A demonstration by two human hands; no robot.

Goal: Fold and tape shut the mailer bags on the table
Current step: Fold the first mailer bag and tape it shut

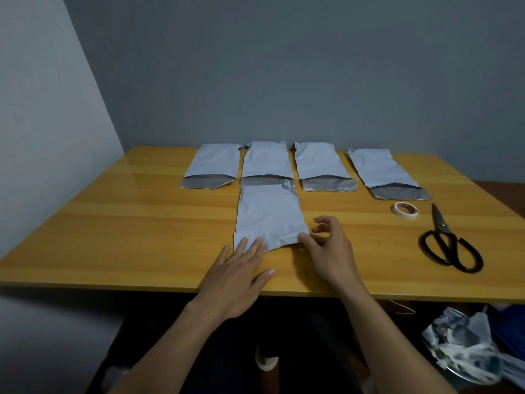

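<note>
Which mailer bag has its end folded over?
The nearest bag, touched by the left hand and right hand; the four back-row bags show open grey flaps.

Black-handled scissors (450, 245) lie at the right, blades pointing to the far side. At the near right, low down, a heap of crumpled plastic wrap (466, 348) sits beside something dark blue (508, 328). A grey wall (284, 66) stands behind.

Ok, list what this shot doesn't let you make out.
- Head view: the folded near edge of the front mailer bag lies partly under the fingers of the left hand, so any tape there can't be seen.
- Head view: the print on the tape roll is too small to read.
- Head view: the crumpled pile on the floor is blurred and cut off at the lower right.
</note>
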